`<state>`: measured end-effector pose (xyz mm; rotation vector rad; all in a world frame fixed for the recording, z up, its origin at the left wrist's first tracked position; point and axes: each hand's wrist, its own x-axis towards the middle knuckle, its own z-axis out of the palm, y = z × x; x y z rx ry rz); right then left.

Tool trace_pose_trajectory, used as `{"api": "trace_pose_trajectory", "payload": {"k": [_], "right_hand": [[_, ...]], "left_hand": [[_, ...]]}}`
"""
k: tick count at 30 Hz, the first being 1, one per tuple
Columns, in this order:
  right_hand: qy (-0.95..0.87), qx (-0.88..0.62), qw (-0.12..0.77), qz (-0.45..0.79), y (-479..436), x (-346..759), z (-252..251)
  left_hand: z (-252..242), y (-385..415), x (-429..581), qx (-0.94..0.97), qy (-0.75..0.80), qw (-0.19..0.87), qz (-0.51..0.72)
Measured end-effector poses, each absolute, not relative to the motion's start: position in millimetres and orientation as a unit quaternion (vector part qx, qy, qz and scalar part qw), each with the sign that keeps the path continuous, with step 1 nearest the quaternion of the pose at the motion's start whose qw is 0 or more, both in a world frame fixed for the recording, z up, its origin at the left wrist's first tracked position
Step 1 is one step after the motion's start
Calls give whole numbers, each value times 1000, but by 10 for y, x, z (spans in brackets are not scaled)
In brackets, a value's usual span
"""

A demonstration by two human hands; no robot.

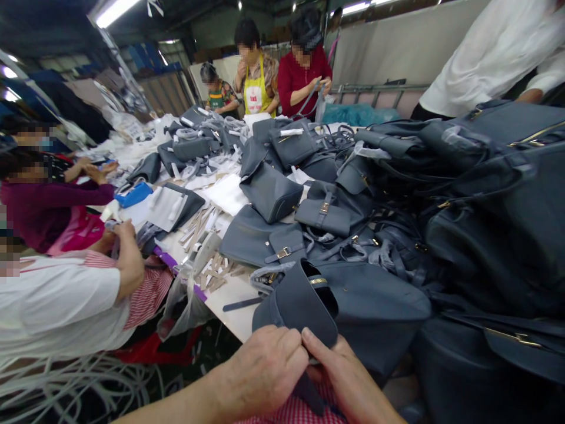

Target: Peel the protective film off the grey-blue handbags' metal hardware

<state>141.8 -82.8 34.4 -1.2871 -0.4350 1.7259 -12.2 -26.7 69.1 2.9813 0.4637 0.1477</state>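
At the far left a co-worker in a purple top (48, 206) reaches out at the bench (220, 298), with a co-worker in a white shirt (66, 294) nearer; beside that shirt a clear plastic bag (188, 301) hangs near the bench's edge, and pale strips (214, 277) lie scattered past it; a loose dark strap (242, 304) points left beside the flap (286, 306); the left hand (270, 366) is curled into a fist, apparently clamped on the flap's near edge, though the knuckles hide what is pinched; the flap bows up into a loop with a gold zip (318, 281) showing inside; the right hand (344, 366) meets the left, thumb on top, gripping the same edge; the body of the dark blue-grey bag (379, 300) spreads rightward at the near side of the bench; to work this edge well, it would help to keep the fingertips close together, draw evenly so that the flap neither twists nor creases, leave the bag's weight supported rather than hanging from the grip, and keep nails off the smooth face, which looks easy to mark; further right a heap of similar bags (521, 218) crowds in, so straps could snag; beyond it stands a person in a white top (477, 56)
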Motion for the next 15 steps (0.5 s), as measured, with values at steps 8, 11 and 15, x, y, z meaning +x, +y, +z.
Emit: {"api": "trace_pose_trajectory", "payload": {"k": [8,11,15], "right_hand": [[-106,-447,480,748,-772,1389,504],[-74,-423,483,763,-764,1397,544],[-31,-379,505,775,-766,1433,561]], "left_hand": [[777,-129,-268,945,240,203,91],[817,-167,-303,918,297,251,72],[929,-276,-397,855,394,331,64]]}}
